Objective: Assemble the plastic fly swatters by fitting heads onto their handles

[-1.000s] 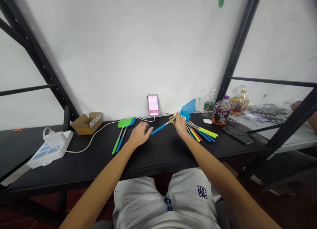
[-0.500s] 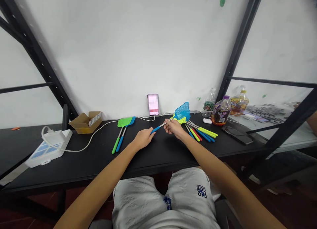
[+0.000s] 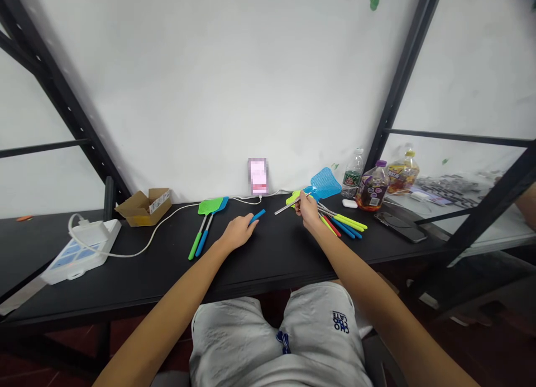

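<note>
My left hand [image 3: 238, 231] is closed around a blue handle grip [image 3: 257, 215], whose tip sticks out past the thumb. With fingers pinched, my right hand [image 3: 309, 210] holds a blue fly swatter [image 3: 325, 182] by its metal rod [image 3: 285, 207]. The rod's bare end points left, a gap apart from the blue grip. Behind and below the right hand, several more swatters lie in a pile with yellow handles [image 3: 352, 223], blue ones and a red one. Left of my left hand, a green swatter [image 3: 211, 206] and a blue swatter [image 3: 204, 239] lie side by side.
A phone [image 3: 258, 176] on a cable leans against the wall. On the left are an open cardboard box [image 3: 144, 207] and a white power strip [image 3: 84, 250]. To the right stand bottles [image 3: 372, 187], with a white case [image 3: 349, 204] and a dark phone [image 3: 401, 227] nearby.
The blue grip and the metal rod have come apart. My right hand has moved right with the swatter, while my left hand has shifted slightly left with the grip.
</note>
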The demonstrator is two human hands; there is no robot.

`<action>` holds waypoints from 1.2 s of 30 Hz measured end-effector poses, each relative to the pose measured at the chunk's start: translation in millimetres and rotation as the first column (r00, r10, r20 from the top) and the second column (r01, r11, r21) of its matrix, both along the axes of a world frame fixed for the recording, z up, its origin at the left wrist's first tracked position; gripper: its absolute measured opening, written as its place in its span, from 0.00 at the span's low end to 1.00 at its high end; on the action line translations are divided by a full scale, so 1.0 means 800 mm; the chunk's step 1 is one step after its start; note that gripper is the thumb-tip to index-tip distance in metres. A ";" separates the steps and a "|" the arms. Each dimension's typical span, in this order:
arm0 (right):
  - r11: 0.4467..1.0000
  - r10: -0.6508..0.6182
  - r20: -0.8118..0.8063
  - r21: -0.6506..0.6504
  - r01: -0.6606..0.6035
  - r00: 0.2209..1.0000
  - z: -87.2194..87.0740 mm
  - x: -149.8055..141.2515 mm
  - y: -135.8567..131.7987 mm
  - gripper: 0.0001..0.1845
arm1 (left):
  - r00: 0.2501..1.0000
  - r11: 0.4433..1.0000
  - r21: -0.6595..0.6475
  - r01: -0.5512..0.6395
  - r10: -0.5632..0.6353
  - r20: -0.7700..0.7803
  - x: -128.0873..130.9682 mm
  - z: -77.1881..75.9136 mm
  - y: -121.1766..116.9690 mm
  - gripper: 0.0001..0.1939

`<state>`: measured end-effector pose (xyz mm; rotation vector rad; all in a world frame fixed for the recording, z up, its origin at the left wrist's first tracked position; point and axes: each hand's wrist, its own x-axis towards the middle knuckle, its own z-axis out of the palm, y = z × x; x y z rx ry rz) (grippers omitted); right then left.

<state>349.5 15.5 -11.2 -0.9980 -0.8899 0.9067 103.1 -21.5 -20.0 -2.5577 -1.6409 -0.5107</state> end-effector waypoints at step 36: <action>0.871 0.229 0.911 -0.033 -0.491 0.344 -0.021 -0.011 -0.021 0.23 | 0.932 0.990 0.060 -0.128 0.099 0.350 -0.018 -0.007 0.027 0.11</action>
